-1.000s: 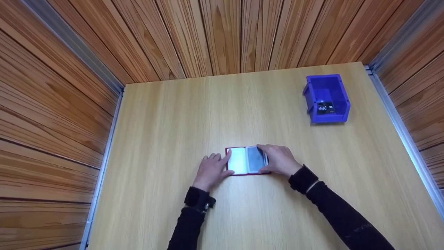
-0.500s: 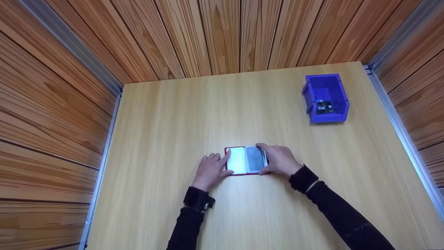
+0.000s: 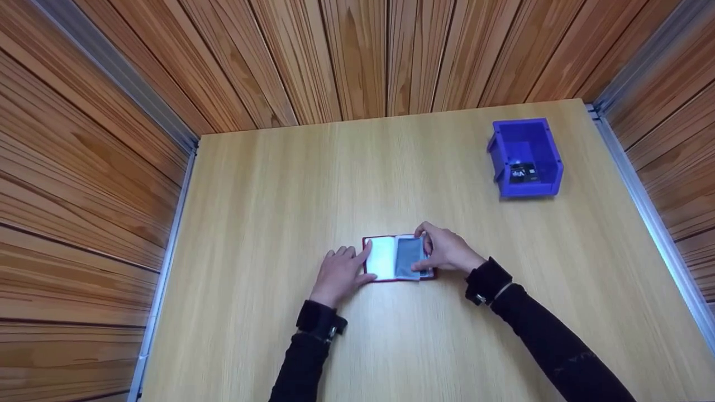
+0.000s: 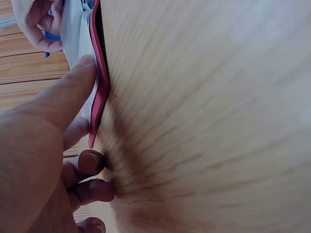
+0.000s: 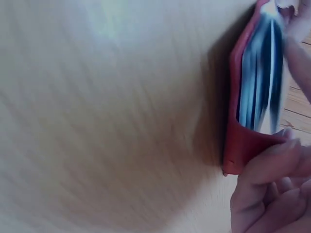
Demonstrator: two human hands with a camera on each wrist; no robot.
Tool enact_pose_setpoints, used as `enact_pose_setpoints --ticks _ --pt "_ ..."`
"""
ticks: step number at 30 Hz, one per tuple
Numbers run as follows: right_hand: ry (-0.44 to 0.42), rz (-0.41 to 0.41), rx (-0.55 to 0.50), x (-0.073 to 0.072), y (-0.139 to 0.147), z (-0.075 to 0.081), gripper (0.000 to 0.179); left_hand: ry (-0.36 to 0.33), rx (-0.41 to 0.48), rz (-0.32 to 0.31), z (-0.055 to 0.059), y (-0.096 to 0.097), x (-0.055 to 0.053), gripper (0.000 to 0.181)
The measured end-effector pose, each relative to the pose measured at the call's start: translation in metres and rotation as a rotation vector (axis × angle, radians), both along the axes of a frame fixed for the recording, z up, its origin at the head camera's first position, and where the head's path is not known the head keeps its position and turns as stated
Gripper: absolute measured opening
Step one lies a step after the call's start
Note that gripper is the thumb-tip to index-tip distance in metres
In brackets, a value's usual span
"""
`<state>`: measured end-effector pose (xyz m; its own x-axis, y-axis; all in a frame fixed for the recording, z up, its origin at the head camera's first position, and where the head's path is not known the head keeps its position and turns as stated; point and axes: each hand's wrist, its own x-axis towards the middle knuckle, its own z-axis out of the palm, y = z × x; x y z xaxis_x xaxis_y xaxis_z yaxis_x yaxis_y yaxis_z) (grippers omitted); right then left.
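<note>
At frame centre my left hand (image 3: pixel 339 273) presses flat on the red card holder (image 3: pixel 397 258) while my right hand (image 3: pixel 447 251) pinches a sleeve, which may slip if the holder slides on the surface (image 3: pixel 279 195).

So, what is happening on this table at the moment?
A person is working on a red card holder lying open on the wooden table. The left hand presses its left side flat, thumb on the clear page. The right hand pinches the sleeves on the right side, lifting them a little. Far off to the right stands a blue bin with a dark card inside.
</note>
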<state>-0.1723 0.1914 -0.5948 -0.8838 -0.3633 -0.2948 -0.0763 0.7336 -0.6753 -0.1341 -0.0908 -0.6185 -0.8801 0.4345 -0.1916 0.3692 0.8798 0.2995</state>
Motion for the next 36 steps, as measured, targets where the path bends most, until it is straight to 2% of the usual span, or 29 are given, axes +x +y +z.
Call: enact_pose_setpoints --ticks 4,8,13,19,23,28,32,36 --pt "-0.003 -0.052 -0.103 0.001 0.002 0.001 0.049 -0.004 -0.003 -0.002 0.0 0.0 0.0 0.078" --pt "0.027 -0.088 -0.164 0.004 -0.001 0.005 0.034 -0.007 -0.003 -0.002 0.0 0.0 0.0 0.078" --pt "0.058 -0.071 -0.214 0.008 -0.009 0.011 0.033 -0.008 0.0 0.004 -0.001 -0.001 0.0 0.078" --pt "0.038 0.013 -0.27 0.014 -0.019 0.011 0.037 0.043 0.014 -0.006 -0.004 -0.002 0.0 0.077" --pt "0.074 0.093 -0.225 0.019 -0.026 0.006 0.036 0.006 0.065 0.022 -0.004 -0.004 -0.001 0.077" --pt "0.153 0.192 -0.099 0.025 -0.033 -0.003 0.04 -0.066 0.132 0.069 -0.004 -0.008 -0.001 0.074" --pt "0.201 0.223 -0.017 0.028 -0.036 -0.007 0.041 -0.094 0.169 0.078 -0.005 -0.011 -0.002 0.081" --pt "0.194 0.223 0.029 0.029 -0.038 -0.007 0.042 -0.111 0.199 0.086 -0.004 -0.013 -0.003 0.096"
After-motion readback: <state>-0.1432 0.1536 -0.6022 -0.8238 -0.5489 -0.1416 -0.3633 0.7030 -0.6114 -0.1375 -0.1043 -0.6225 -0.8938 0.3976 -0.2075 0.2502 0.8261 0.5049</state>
